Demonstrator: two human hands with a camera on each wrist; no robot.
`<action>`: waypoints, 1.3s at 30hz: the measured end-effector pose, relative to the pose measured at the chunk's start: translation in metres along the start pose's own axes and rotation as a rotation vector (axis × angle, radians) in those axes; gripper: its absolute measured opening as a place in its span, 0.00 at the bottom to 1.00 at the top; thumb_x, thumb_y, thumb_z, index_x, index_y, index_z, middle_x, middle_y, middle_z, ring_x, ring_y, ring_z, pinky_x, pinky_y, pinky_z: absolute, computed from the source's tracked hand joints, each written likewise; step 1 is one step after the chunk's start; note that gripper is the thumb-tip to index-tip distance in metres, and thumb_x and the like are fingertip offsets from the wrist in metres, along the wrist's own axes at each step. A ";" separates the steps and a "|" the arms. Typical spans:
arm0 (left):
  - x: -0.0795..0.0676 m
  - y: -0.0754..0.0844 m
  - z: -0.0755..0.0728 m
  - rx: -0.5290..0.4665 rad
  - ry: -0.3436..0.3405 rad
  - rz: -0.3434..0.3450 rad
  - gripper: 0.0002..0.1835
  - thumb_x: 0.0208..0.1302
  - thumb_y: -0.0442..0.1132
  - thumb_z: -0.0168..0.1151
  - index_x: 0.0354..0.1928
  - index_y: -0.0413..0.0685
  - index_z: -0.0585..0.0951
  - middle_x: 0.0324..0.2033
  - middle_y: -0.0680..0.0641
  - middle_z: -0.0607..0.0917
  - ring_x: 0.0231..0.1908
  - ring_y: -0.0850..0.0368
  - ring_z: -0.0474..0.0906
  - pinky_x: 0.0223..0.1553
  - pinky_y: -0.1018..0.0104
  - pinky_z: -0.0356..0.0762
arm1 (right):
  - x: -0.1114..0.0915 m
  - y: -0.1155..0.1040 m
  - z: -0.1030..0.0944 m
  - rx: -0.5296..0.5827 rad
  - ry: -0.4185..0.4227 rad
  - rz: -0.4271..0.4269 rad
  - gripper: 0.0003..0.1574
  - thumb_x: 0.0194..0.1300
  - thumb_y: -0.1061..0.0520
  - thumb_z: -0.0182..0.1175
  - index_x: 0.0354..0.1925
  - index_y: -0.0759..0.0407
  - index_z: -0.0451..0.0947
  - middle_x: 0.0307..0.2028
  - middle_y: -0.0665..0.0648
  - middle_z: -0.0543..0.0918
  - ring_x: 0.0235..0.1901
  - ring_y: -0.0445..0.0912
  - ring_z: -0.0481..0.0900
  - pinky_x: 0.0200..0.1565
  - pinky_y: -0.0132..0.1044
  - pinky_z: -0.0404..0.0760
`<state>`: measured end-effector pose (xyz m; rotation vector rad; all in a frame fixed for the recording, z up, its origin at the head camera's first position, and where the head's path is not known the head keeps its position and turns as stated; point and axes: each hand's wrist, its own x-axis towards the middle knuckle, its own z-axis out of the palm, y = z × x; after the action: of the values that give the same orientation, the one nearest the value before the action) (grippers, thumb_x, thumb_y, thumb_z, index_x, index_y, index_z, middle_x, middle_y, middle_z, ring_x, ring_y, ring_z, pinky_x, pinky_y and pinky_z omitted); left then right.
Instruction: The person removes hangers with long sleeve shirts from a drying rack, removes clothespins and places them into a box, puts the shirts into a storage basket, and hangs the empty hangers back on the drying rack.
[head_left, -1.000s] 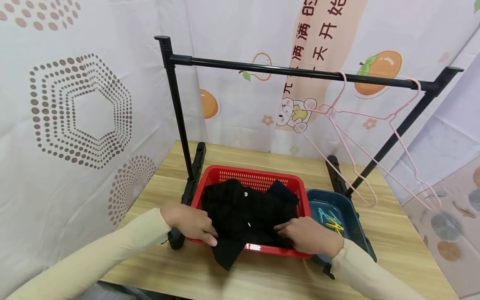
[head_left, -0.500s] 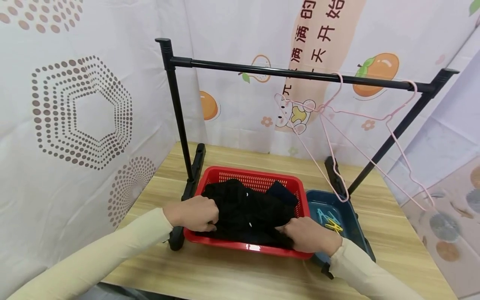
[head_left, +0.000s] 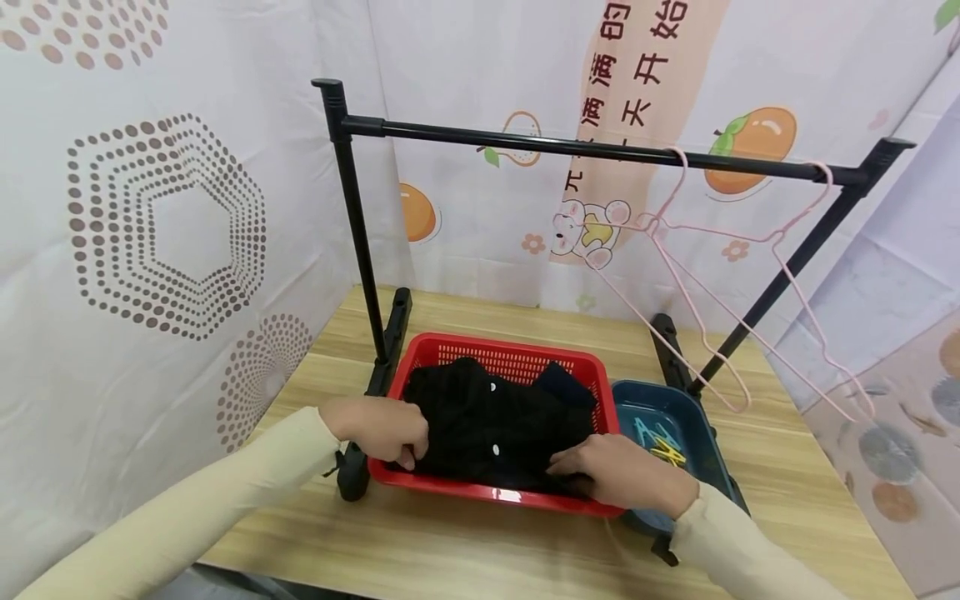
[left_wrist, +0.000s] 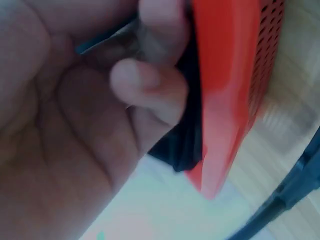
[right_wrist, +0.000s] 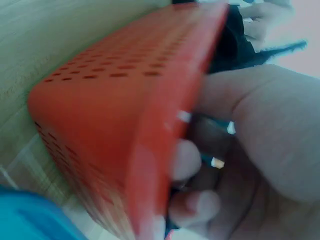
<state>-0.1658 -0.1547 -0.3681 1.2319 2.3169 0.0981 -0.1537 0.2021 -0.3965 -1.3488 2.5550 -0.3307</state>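
Observation:
A black garment (head_left: 487, 421) with small white button-like spots lies bunched in the red plastic basket (head_left: 504, 495). At the basket's front left corner, my left hand (head_left: 377, 428) curls its fingers on the garment's edge, just inside the rim. My right hand (head_left: 618, 472) pinches the cloth at the front right corner. In the left wrist view, black cloth (left_wrist: 187, 135) shows between the curled fingers and the red rim. The right wrist view has the thumb and bent fingers close against the rim; the cloth inside this grip is mostly hidden.
A dark navy cloth (head_left: 564, 385) lies at the basket's back right. Beside the basket, a blue tray (head_left: 701, 433) holds yellow and turquoise clips (head_left: 667, 450). A black rack (head_left: 525, 142) stands over the table, with pink hangers (head_left: 697, 312) at its right end.
A corner of the garment that hung over the basket's front rim is back inside. My left hand has moved slightly left. The hangers have swung; the right hand stays nearly in place.

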 end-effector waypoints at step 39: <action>-0.008 -0.048 -0.021 0.221 0.682 -0.392 0.46 0.65 0.67 0.47 0.71 0.38 0.57 0.67 0.33 0.61 0.66 0.37 0.57 0.62 0.41 0.58 | -0.003 0.059 -0.064 -0.049 0.446 0.562 0.56 0.59 0.23 0.48 0.72 0.54 0.51 0.70 0.65 0.55 0.66 0.67 0.48 0.59 0.71 0.47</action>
<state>-0.2077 -0.1857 -0.3604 0.8981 3.1961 0.1446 -0.2178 0.2428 -0.3540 -0.5545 3.1781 -0.5017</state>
